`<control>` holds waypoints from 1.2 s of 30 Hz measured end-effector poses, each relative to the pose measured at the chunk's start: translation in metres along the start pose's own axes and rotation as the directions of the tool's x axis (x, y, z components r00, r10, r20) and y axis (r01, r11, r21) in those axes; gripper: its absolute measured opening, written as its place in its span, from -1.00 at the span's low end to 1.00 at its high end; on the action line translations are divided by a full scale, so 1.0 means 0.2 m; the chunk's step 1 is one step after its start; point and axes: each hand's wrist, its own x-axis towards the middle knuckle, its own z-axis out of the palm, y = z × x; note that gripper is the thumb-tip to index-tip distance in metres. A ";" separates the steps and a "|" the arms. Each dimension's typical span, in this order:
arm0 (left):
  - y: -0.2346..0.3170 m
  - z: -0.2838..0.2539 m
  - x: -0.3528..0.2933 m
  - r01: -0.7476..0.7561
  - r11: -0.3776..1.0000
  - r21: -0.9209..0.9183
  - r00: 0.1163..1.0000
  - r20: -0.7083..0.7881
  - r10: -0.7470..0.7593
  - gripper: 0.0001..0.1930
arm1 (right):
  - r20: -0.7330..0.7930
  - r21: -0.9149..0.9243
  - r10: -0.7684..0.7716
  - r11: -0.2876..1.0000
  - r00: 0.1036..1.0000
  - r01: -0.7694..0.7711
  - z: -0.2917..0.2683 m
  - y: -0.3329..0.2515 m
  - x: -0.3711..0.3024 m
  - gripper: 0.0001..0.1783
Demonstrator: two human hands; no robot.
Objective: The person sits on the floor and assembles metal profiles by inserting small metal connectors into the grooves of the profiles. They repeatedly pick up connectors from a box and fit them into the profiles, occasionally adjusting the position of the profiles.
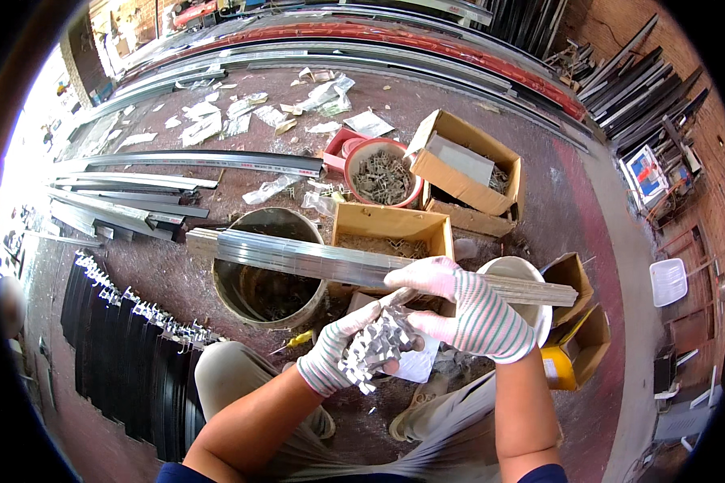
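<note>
My left hand [334, 350], in a striped knit glove, is closed round a bunch of small silver metal brackets [379, 342]. Just to its right, my right hand [475, 314], gloved alike, has its fingers curved and apart from the thumb. That thumb points at the bunch and seems to touch it. Past the hands lies a long wooden board [532, 288] with a shiny metal strip [298, 253] along it. The right fingertips overlap the board's near edge; whether they touch it I cannot tell. The board spans a large round bucket [318, 229] and a white bucket [544, 322].
A cardboard box [391, 217] and a red-rimmed basin [417, 193] of small metal parts stand beyond the board. Black profiles [129, 354] lie at left, and a yellow-handled screwdriver [300, 339] is near my knee. A yellow box [557, 366] stands at right.
</note>
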 end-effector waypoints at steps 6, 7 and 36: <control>-0.01 -0.04 -0.01 0.070 0.997 0.040 0.997 -0.048 -0.068 -0.37 | 0.216 0.163 0.046 0.983 0.975 -0.082 0.01 0.09 -0.02 -0.46; -0.01 -0.04 0.00 0.094 0.992 0.081 0.995 -0.021 -0.093 -0.42 | 0.250 0.180 0.058 0.978 0.966 -0.105 0.00 0.09 -0.03 -0.48; -0.05 -0.16 0.03 0.005 0.999 0.047 0.984 -0.179 0.003 -0.35 | 0.356 0.443 0.394 0.727 0.847 -0.524 0.09 0.08 -0.02 -0.48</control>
